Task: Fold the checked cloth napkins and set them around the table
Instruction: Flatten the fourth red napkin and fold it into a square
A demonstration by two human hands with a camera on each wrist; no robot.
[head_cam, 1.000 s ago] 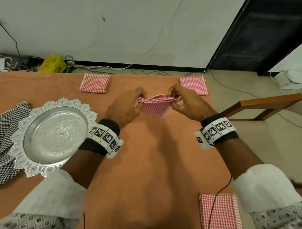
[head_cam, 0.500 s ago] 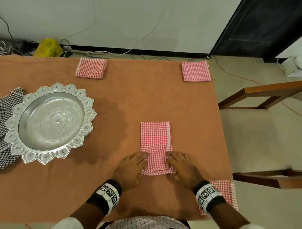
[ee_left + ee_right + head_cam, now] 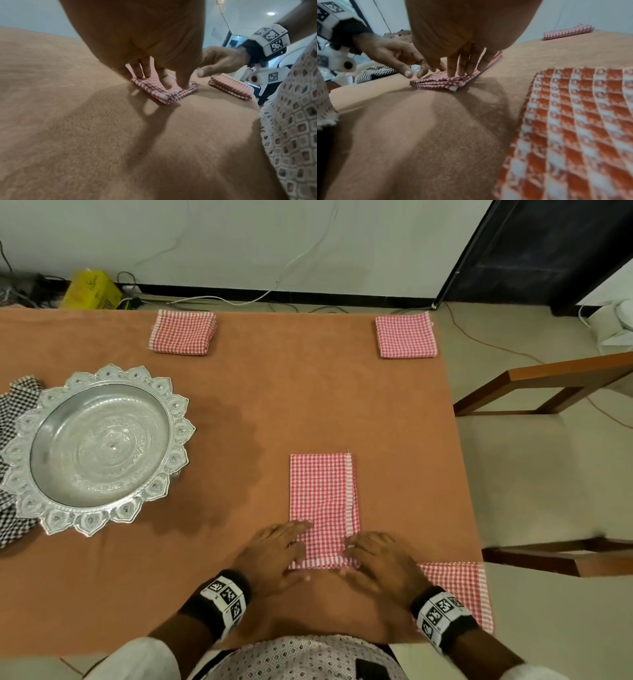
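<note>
A red-and-white checked napkin (image 3: 322,494), folded into a long strip, lies flat on the orange table (image 3: 274,392) in front of me. My left hand (image 3: 277,553) rests with straight fingers on its near left corner. My right hand (image 3: 380,559) presses its near right corner the same way. In the left wrist view the fingers (image 3: 140,70) lie on top of the napkin (image 3: 161,93). The right wrist view shows straight fingers (image 3: 464,65) on the layered napkin (image 3: 440,83). Three folded red napkins sit at far left (image 3: 183,332), far right (image 3: 406,335) and near right (image 3: 459,590).
An ornate silver tray (image 3: 178,419) stands on the left, partly over a black-and-white checked cloth (image 3: 17,405). A wooden chair (image 3: 548,385) stands past the table's right edge. Cables and a yellow box (image 3: 90,290) lie on the floor beyond the far edge.
A second ago both hands pinched the napkin up in the air farther out. It now lies flat as a strip near me, with both hands resting on its near end.
</note>
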